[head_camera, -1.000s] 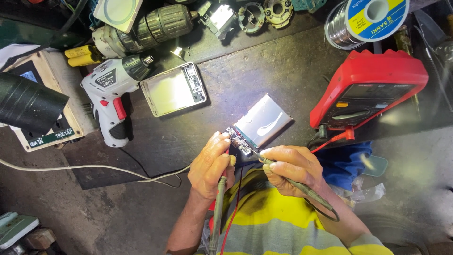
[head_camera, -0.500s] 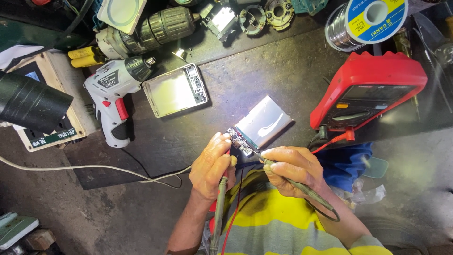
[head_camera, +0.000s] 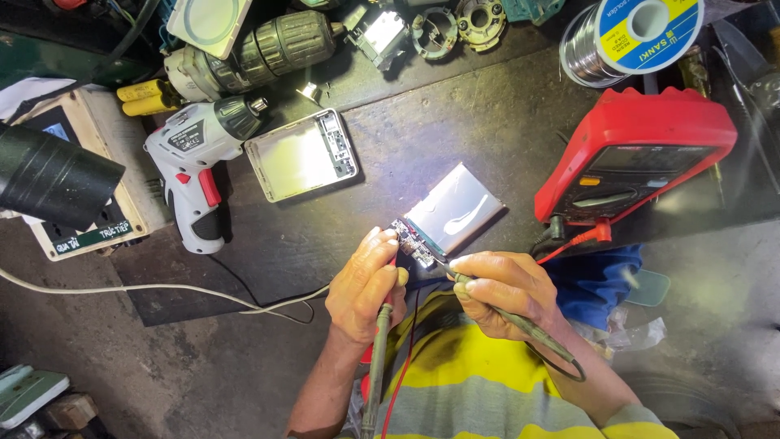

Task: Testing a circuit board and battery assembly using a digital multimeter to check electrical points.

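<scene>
A flat silver battery pouch lies on the dark bench with a small circuit board at its near end. My left hand grips a red test probe whose tip touches the board. My right hand holds a black test probe, its tip also pressed to the board from the right. Both probe leads run to a red multimeter propped at the right.
A white and red cordless screwdriver and an open silver case shell lie at the left. A solder spool, drill parts and a black tube line the back. A white cable crosses the floor. Blue cloth sits near my right wrist.
</scene>
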